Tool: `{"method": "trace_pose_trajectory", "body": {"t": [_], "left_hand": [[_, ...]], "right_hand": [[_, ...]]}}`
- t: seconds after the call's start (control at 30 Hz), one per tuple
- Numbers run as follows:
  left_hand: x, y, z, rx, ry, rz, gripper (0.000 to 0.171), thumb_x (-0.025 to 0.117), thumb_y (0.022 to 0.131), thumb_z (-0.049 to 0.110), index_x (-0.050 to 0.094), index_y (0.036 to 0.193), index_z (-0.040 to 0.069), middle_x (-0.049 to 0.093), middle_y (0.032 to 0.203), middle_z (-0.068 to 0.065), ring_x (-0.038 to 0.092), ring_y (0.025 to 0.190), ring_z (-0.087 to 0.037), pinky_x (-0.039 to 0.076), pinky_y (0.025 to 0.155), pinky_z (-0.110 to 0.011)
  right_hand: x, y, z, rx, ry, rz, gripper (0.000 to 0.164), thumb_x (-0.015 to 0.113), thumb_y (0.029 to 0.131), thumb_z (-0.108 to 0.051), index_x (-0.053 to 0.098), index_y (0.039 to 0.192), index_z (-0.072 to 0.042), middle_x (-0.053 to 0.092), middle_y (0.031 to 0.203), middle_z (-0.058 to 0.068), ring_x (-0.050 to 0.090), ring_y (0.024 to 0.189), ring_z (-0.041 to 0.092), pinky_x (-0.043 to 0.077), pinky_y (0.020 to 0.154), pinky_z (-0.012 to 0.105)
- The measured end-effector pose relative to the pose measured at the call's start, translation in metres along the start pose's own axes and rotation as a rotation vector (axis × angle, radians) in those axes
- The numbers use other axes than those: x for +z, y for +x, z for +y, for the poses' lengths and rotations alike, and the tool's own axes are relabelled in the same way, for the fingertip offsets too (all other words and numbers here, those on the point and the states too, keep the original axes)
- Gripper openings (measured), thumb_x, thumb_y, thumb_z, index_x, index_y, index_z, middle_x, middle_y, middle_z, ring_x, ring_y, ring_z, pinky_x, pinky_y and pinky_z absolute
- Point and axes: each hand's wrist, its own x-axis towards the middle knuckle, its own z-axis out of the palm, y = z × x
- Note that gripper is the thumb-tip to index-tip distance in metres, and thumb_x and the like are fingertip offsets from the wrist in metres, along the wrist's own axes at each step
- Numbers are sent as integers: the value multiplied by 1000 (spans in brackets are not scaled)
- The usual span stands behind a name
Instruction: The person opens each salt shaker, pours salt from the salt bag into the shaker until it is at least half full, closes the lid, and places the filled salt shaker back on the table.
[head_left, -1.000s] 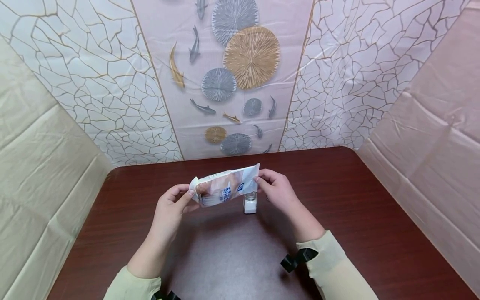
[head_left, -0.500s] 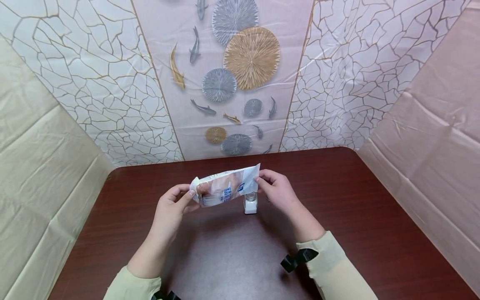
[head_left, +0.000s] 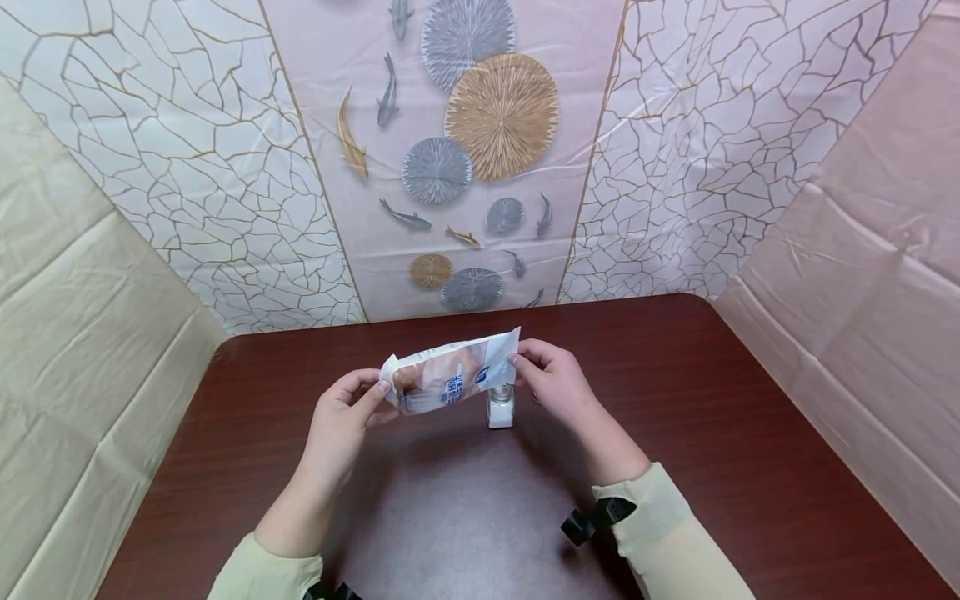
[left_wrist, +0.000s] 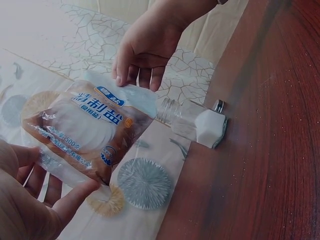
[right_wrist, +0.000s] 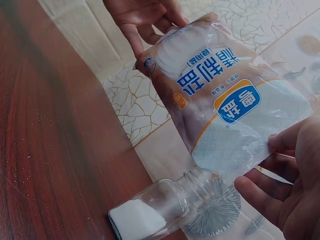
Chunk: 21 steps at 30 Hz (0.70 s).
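Both hands hold a bag of salt [head_left: 442, 377] tilted in the air over the table. Its left end is pinched between the thumb and fingers of my left hand [head_left: 347, 417]. My right hand [head_left: 558, 379] pinches the upper right end, as the right wrist view also shows. Under that end stands a small clear glass jar [right_wrist: 157, 207] with a threaded, uncapped neck. White salt [right_wrist: 136, 220] fills its lower part. The bag's lower right corner sits right at the jar's mouth and covers part of it in the head view.
A small shiny metal piece [left_wrist: 219, 106] shows beside the jar's base. Tiny white grains are scattered on the dark red wooden table [left_wrist: 270, 165]. A patterned cloth [head_left: 465, 208] hangs behind the table, with plain beige cloth [head_left: 862, 292] at the sides.
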Motion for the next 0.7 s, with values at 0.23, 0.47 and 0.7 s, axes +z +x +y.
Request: {"method": "trace_pose_trajectory", "body": {"t": [0.23, 0.47, 0.7], "left_hand": [[-1, 0, -1, 1, -15, 2, 20, 60, 96, -2, 60, 115, -9, 62, 101, -9, 63, 93, -21, 60, 78, -41], [-1, 0, -2, 6, -12, 4, 20, 60, 96, -2, 60, 115, -9, 62, 101, -9, 63, 93, -21, 60, 78, -40], [-1, 0, -4, 10, -20, 3, 20, 59, 96, -3, 60, 115, -9, 62, 101, -8, 64, 93, -20, 60, 78, -41]], "right_hand": [[0, 1, -1, -4, 1, 1, 14, 62, 98, -15, 71, 108, -10, 71, 92, 9, 66, 72, 21, 48, 49, 31], [0, 1, -2, 0, 5, 2, 14, 62, 98, -15, 71, 107, -10, 71, 92, 9, 65, 71, 21, 47, 48, 31], [0, 1, -1, -2, 0, 3, 14, 62, 98, -15, 71, 107, -10, 70, 90, 9, 64, 70, 21, 47, 48, 31]]}}
